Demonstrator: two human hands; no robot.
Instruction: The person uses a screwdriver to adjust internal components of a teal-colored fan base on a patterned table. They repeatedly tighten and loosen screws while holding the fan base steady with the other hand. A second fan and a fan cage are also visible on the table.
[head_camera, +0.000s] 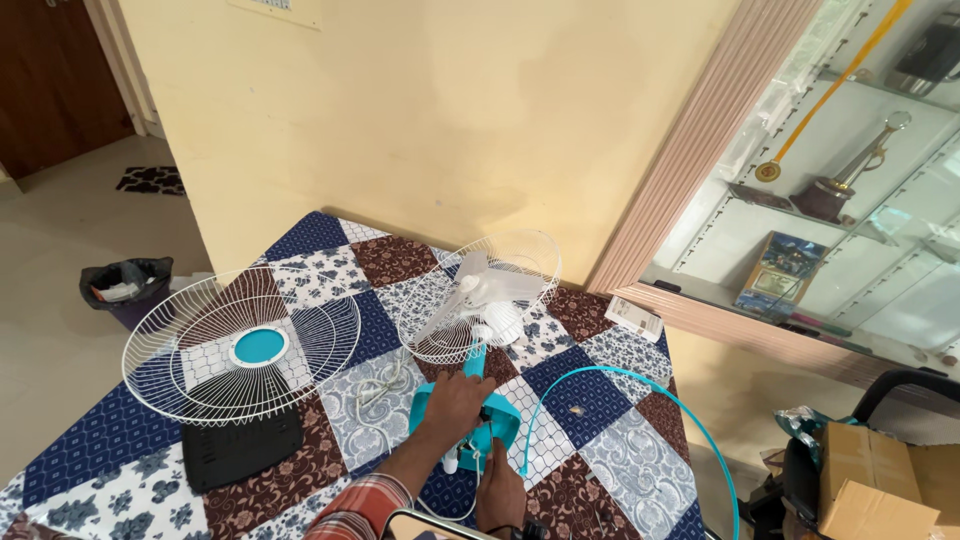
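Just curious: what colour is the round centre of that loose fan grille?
Turquoise, on the white wire fan grille, clearest in the head view.

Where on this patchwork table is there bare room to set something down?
Free patches: the far left corner beyond the white front grille, the right side past the teal rim ring, and the near left corner beside the black panel. It is crowded in the middle, where the left hand and right hand grip the teal fan base by the cord.

pale yellow wall (440, 100), tiled floor (60, 270), glass display cabinet (850, 190), dark wooden door (50, 80)
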